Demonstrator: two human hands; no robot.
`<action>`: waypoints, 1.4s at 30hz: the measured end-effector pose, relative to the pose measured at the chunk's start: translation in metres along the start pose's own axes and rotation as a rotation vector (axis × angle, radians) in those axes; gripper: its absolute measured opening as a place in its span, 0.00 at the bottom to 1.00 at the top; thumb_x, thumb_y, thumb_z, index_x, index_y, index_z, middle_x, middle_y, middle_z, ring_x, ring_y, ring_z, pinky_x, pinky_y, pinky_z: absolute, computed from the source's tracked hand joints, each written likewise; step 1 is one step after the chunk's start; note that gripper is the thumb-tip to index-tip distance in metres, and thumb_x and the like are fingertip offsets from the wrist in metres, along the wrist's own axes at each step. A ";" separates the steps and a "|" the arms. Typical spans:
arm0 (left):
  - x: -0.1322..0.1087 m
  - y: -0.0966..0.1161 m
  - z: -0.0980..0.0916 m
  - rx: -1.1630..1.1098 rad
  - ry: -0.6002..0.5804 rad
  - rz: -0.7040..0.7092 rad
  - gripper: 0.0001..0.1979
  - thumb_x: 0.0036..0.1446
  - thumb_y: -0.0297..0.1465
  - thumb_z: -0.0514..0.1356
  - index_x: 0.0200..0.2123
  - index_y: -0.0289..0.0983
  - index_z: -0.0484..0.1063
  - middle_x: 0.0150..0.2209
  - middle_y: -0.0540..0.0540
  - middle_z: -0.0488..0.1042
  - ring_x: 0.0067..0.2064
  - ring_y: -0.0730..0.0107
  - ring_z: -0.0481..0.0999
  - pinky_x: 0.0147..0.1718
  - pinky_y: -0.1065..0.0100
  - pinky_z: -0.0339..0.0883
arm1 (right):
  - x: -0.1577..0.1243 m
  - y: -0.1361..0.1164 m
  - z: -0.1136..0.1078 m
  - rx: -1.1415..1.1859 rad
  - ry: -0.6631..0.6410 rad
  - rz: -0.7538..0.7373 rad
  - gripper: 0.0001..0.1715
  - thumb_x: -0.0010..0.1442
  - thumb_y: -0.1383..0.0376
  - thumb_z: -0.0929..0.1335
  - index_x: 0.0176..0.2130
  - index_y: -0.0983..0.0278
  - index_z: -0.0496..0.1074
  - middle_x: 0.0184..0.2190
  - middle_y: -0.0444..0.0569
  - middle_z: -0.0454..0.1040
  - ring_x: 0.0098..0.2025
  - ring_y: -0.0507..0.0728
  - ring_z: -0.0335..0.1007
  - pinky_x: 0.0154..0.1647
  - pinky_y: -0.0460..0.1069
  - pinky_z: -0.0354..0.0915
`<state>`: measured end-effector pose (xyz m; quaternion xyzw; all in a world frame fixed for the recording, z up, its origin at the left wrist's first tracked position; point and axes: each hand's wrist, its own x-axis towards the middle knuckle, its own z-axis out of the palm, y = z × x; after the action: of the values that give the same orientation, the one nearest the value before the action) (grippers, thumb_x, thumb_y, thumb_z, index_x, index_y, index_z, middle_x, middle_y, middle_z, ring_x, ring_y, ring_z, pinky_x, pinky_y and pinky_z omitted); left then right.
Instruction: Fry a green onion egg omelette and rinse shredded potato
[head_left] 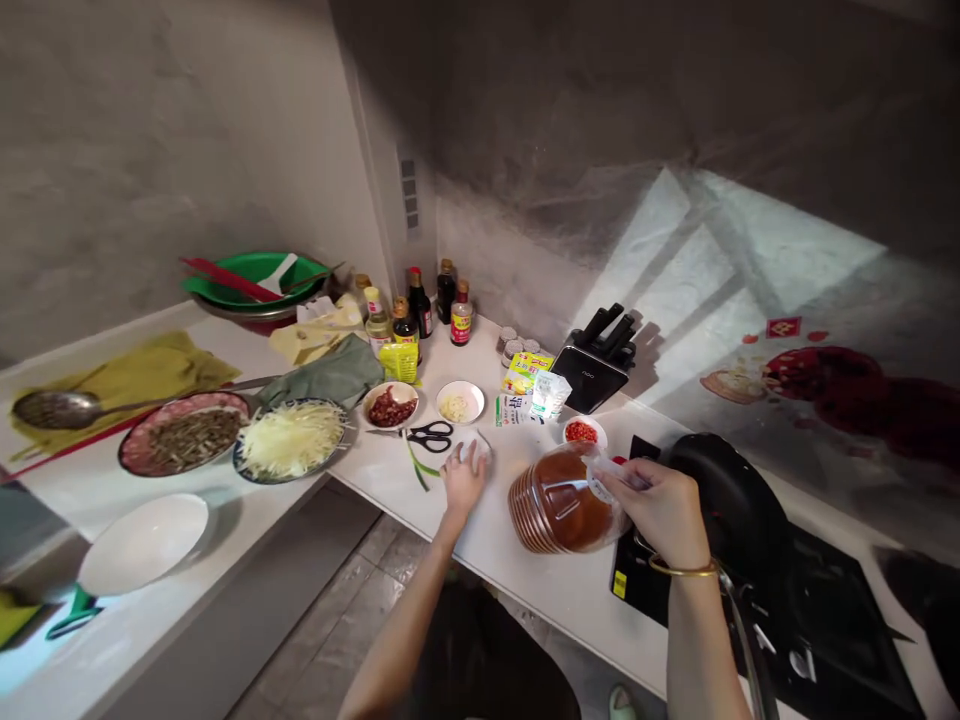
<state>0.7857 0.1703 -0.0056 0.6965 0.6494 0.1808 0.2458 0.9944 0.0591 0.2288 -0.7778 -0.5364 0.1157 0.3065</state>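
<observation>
My right hand (pixel 667 508) is closed round the handle near the neck of a large clear plastic jug (pixel 551 505) of brown-orange liquid. The jug is tilted over on its side, its ridged base to the left. My left hand (pixel 463 482) has its fingers on a small white bowl (pixel 482 443) at the counter's front; what the bowl holds is hidden. Just left of that hand lie black-handled scissors (pixel 431 436) and a green onion stalk (pixel 420 468). Behind it stands a small dish of chopped garlic (pixel 456 406). Chopped red chili (pixel 582 431) sits in a bowl behind the jug.
A black wok (pixel 731 500) stands on the stove (pixel 840 600) at right. Left are plates of shredded vegetable (pixel 292 440) and sliced meat (pixel 187 435), plus an empty white bowl (pixel 146 545). Sauce bottles (pixel 461 318) fill the corner; a knife block (pixel 589 375) stands by the wall.
</observation>
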 end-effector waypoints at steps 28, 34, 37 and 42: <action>-0.061 0.055 -0.049 -0.219 -0.025 0.472 0.39 0.55 0.47 0.56 0.64 0.39 0.46 0.61 0.34 0.56 0.62 0.51 0.54 0.58 0.48 0.42 | 0.014 0.044 -0.005 0.134 -0.037 0.082 0.29 0.64 0.50 0.57 0.53 0.66 0.65 0.22 0.43 0.69 0.24 0.51 0.64 0.28 0.45 0.61; -0.069 0.042 -0.054 -0.372 -0.014 0.361 0.27 0.62 0.40 0.48 0.63 0.42 0.49 0.62 0.40 0.58 0.63 0.57 0.54 0.61 0.51 0.41 | 0.024 0.147 0.057 0.174 0.043 0.249 0.25 0.60 0.52 0.61 0.44 0.70 0.70 0.28 0.49 0.72 0.28 0.53 0.67 0.32 0.48 0.65; -0.071 0.036 -0.048 -0.478 -0.010 0.178 0.26 0.62 0.42 0.47 0.61 0.41 0.54 0.61 0.41 0.59 0.63 0.59 0.54 0.62 0.54 0.42 | 0.025 0.146 0.075 0.235 0.023 0.279 0.22 0.59 0.55 0.61 0.42 0.70 0.70 0.32 0.54 0.74 0.30 0.54 0.69 0.33 0.49 0.66; -0.069 0.015 -0.024 -0.743 -0.181 -0.331 0.26 0.60 0.45 0.48 0.56 0.37 0.63 0.60 0.41 0.62 0.62 0.59 0.58 0.61 0.58 0.50 | -0.015 0.040 0.041 0.343 0.304 0.070 0.15 0.64 0.62 0.59 0.44 0.64 0.69 0.43 0.54 0.73 0.45 0.57 0.69 0.47 0.53 0.65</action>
<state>0.7785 0.1034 0.0273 0.4598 0.6190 0.2987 0.5623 0.9982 0.0509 0.1706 -0.7410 -0.4291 0.0969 0.5073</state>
